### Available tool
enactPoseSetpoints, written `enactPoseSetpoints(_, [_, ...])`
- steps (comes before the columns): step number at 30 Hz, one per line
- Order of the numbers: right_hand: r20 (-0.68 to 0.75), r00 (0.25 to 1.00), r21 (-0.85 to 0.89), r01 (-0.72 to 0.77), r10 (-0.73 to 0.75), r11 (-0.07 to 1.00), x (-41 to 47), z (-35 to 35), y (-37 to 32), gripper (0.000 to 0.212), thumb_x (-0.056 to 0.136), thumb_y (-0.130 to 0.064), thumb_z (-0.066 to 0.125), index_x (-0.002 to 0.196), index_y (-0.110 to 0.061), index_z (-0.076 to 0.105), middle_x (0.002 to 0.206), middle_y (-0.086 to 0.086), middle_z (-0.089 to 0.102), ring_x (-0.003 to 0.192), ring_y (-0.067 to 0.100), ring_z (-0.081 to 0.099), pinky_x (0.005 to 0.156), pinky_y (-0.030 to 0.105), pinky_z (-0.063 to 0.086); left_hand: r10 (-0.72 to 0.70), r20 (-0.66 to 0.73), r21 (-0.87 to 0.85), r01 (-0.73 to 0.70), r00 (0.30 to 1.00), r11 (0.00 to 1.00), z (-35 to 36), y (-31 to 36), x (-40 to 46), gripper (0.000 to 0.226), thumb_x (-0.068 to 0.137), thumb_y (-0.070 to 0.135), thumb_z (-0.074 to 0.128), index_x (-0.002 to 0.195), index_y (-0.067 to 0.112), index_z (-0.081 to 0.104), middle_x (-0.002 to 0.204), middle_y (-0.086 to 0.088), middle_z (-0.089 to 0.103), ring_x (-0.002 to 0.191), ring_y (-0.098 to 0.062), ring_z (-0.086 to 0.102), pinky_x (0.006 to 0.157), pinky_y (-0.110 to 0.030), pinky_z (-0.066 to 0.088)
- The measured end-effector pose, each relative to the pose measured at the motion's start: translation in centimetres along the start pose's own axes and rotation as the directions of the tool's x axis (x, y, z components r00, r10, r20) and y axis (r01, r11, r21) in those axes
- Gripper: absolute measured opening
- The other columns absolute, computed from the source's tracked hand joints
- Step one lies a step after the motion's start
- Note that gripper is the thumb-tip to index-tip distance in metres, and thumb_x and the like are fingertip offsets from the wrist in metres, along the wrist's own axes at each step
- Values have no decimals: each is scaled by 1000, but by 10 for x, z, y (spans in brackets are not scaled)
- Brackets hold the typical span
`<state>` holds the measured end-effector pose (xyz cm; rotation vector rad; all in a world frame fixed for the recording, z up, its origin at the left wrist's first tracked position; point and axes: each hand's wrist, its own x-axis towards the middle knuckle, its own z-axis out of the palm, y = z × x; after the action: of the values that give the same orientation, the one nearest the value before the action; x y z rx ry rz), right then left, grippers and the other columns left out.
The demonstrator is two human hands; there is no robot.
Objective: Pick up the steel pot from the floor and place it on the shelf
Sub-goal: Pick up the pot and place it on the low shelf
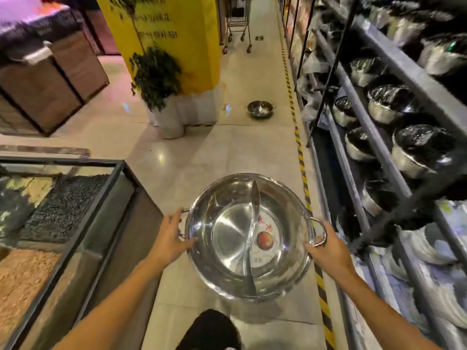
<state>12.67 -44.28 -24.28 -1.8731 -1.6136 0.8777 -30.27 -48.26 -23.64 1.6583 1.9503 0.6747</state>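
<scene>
Shiny divided steel pot (249, 238), round label sticker inside

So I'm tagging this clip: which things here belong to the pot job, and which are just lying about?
Belongs to the job:
steel pot
left hand
right hand
shelf

Just lying about:
small pot on the floor
trolley
yellow pillar
grain bin

Ahead of us the tiled aisle (247, 147) lies open, with only a small steel bowl (261, 109) standing far down it. Our right is walled by a shelf (394, 170) packed with bowls; the bin counter (101, 218) crowds our left.
</scene>
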Motion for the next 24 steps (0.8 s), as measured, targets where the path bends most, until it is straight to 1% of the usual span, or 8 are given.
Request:
enactPoseSetpoints(2, [2,1000,-13,5,-5,1000,51,9,-8,70,65,-66,68,128,-60,39,67,-15,66,62,2,63,51,23,45,-13,4,-25,13,1000,1000,7,-8,51,100,72,38,83,151,24,25,120,-5,39,97,-19,52,80,-20,48])
enactPoseSetpoints(5, [-4,1000,-4,-21,21,1000,127,25,-17,69,71,-59,73,131,-50,41,65,-9,65,61,4,64,52,25,49,3,27,-31,-2,1000,1000,17,-17,138,99,71,42,83,150,25,27,120,-4,41,95,-17,52,75,-16,43])
enactPoseSetpoints(8, [-11,999,-4,-41,41,999,193,37,-33,66,71,-63,71,129,-53,41,72,-12,66,65,4,64,53,24,47,0,74,-28,2,997,1000,19,-21,226,100,70,39,84,150,22,29,121,-6,42,97,-21,53,77,-22,42])
enactPoseSetpoints(10, [-32,997,20,-75,75,997,233,42,-45,68,68,-63,71,129,-53,42,81,-15,67,73,3,64,56,25,47,19,121,-31,-15,992,999,17,-17,283,99,70,39,84,151,23,28,122,-5,41,100,-24,55,75,-15,42])
enactPoseSetpoints(13, [-61,990,69,-126,131,990,292,43,-62,61,68,-58,75,120,-66,43,71,-13,66,68,5,66,60,31,53,51,174,-9,-50,983,999,9,-5,368,99,69,41,84,150,25,28,124,-7,41,101,-23,55,77,-12,44])
enactPoseSetpoints(15, [-99,981,100,-158,168,982,325,43,-67,58,67,-65,72,113,-74,39,68,-10,66,63,6,66,56,31,53,68,212,7,-71,975,997,7,8,422,101,69,41,84,151,24,28,124,-8,41,101,-23,54,82,-22,48])
enactPoseSetpoints(18, [-155,959,140,-215,236,966,377,43,-71,56,64,-77,66,111,-78,35,71,-11,67,63,2,66,53,26,50,103,248,26,-113,963,993,14,30,503,101,69,44,84,151,24,27,122,-6,41,95,-18,53,81,-22,47])
enactPoseSetpoints(24, [-204,922,190,-292,328,937,498,51,-56,66,63,-74,67,123,-55,44,69,-12,66,64,1,64,57,26,49,158,305,50,-182,939,982,58,66,653,99,72,40,83,152,26,25,123,-5,41,97,-17,52,80,-20,45])
